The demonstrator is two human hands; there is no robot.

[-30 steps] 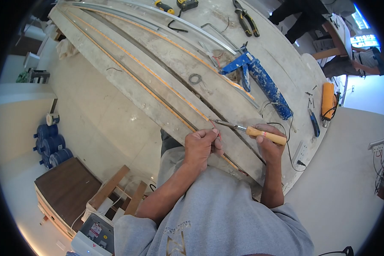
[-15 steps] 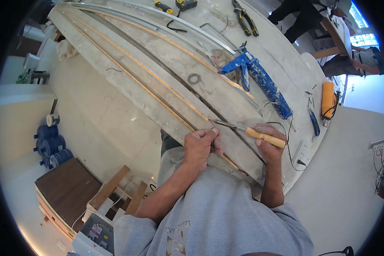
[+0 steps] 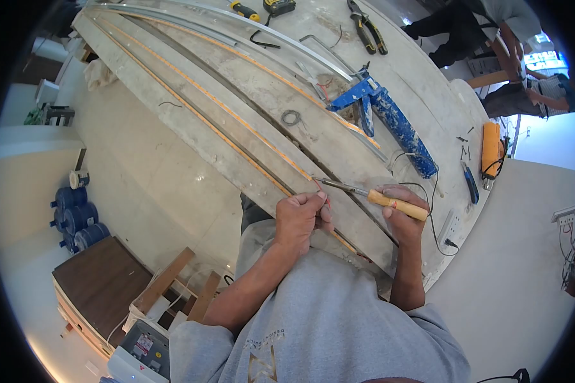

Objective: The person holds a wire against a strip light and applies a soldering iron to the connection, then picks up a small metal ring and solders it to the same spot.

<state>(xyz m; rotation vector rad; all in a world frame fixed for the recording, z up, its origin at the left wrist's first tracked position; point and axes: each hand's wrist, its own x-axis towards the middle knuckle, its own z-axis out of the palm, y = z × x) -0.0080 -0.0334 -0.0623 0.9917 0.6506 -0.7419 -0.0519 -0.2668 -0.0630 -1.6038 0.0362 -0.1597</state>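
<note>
My right hand (image 3: 399, 207) is closed round the wooden handle of a soldering iron (image 3: 397, 204). The iron's metal tip reaches left to the near end of an orange-yellow LED strip (image 3: 236, 113) lying along the table. Pinched in the fingers of my left hand (image 3: 303, 217) is a thin red wire (image 3: 317, 185), which runs up to that same strip end, right at the iron's tip. A second LED strip (image 3: 201, 121) passes beneath my left hand along the table's near side.
A blue caulking gun (image 3: 396, 124) lies beyond my right hand. Pliers (image 3: 367, 29), a coil of thin wire (image 3: 291, 118), a utility knife (image 3: 471, 184), an orange tool (image 3: 490, 150) and a power strip (image 3: 450, 230) rest on the worktable (image 3: 262, 83). Other people (image 3: 453, 29) stand at the upper right.
My hands, the iron and the wire hold nearly the same positions. In the background at the upper right, a person has shifted, with an arm now reaching down.
</note>
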